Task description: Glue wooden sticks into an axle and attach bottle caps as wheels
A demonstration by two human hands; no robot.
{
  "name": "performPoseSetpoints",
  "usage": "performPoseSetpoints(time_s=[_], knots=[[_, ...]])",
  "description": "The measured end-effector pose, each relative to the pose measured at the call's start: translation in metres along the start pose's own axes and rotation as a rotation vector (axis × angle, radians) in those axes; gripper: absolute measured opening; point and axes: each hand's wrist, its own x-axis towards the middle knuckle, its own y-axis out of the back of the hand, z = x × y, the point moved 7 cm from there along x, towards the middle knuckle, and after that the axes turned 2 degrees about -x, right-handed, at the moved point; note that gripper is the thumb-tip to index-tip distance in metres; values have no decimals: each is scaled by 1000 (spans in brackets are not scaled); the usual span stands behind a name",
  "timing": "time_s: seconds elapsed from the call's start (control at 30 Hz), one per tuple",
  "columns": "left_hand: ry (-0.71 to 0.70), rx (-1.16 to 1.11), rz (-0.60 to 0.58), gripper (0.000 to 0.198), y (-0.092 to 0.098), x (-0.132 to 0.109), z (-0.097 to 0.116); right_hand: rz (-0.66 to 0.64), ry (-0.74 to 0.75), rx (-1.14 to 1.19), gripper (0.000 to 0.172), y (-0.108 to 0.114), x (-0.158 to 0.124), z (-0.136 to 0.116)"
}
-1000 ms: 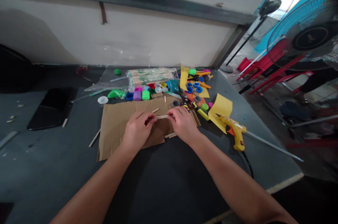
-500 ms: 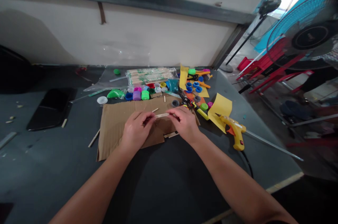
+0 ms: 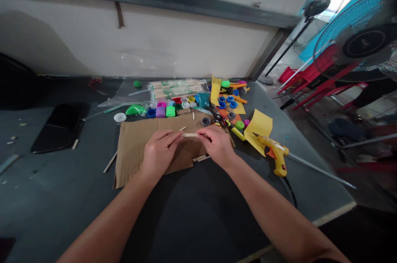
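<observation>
Wooden stick (image 3: 190,135) is being held just above the cardboard (image 3: 133,147). Left hand (image 3: 159,153) is pinching one end in closed fingertips, right hand (image 3: 218,145) is pinching the other. Probably best holding it level, with light, even pressure. Glue gun (image 3: 276,153) is lying nearby.

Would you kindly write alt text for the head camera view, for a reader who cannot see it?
A left hand and right hand hold a thin wooden stick between them over a cardboard sheet on a dark table. Coloured bottle caps lie behind it, a yellow glue gun to the right.
</observation>
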Motion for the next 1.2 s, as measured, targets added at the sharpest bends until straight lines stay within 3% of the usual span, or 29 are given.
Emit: performPoseSetpoints(time_s=[0.3,0.4,0.5,0.63,0.7,0.9,1.07,1.2], knots=[[-125,37,-68,18,-3,0,9,9,-39,34,12,1,0,1],[-67,8,-83,18,-1,2,7,7,-68,71,12,1,0,2],[150,-83,-107,18,1,6,-3,8,-110,92,20,2,0,6],[671,-299,-186,23,-4,1,-27,36,-162,82,29,3,-1,12],[827,-497,-209,24,-9,-1,-30,38,-176,59,29,2,-1,14],[1079,-966,-234,23,-21,-7,-30,26,-167,1,25,2,-1,13],[1240,-1181,-296,14,-26,-14,-26,25,-130,11,22,3,0,8],[1265,-1241,-334,6,-30,-17,-23,44,-137,87,22,7,0,1]])
